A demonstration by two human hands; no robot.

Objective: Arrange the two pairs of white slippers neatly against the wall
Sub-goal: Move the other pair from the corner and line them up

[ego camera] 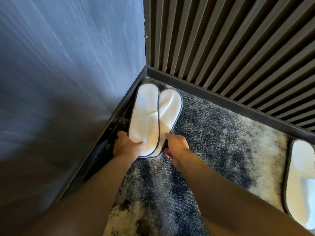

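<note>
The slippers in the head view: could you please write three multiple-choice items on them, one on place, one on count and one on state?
1. Where does the pair of slippers lie?
A. In the corner, along the blue wall's baseboard
B. In mid-carpet
C. On a shelf

2. How many slippers show in all?
A. Two
B. Three
C. Five

3. How do the paired slippers lie?
A. Far apart
B. Overlapping
C. Standing upright

Answers:
1 A: they lie beside the baseboard near the slatted wall.
2 B: a third slipper lies at the right edge.
3 B: the left slipper overlaps the right, with the left hand and right hand at the heels.
</note>
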